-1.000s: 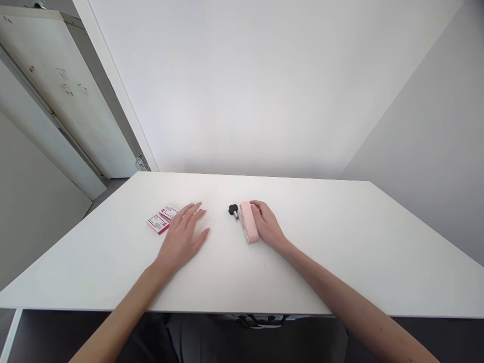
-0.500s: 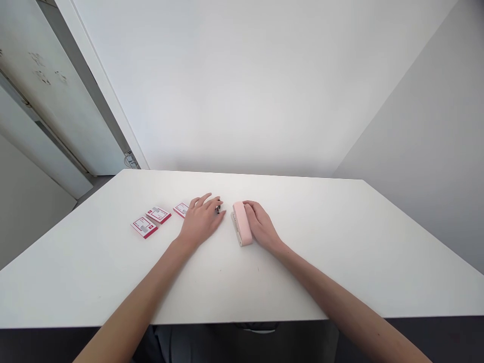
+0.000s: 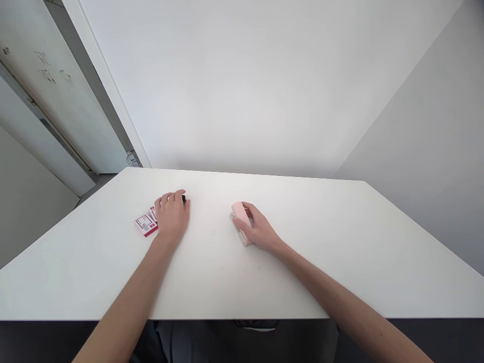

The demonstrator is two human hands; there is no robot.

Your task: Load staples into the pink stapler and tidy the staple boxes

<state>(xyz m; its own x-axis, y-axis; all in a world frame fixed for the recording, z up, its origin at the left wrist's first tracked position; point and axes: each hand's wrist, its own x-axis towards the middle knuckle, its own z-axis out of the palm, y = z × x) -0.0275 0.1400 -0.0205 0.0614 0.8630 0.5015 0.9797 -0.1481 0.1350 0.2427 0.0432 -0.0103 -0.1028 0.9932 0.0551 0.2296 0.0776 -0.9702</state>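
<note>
A pink stapler (image 3: 239, 208) with a pale base lies on the table, tilted slightly from straight ahead. My right hand (image 3: 260, 229) is wrapped round it from the right, thumb across its top. Farther left, my left hand (image 3: 172, 214) is curled palm down around a small black object (image 3: 184, 199); only its edge shows, so its kind is unclear. Beside that hand lie two small white-and-red boxes: the nearer box (image 3: 145, 225) shows almost fully, and the farther box (image 3: 153, 213) is partly covered by my fingers.
The white table (image 3: 302, 262) reaches back to a plain white wall (image 3: 242, 91). A cable and socket (image 3: 133, 158) are at the wall's foot, left of the table. Tiny dark marks dot the tabletop between my arms.
My left hand has moved left with the dark object, toward the boxes. A third box beside it no longer shows. My right thumb has come over the top of the stapler.
</note>
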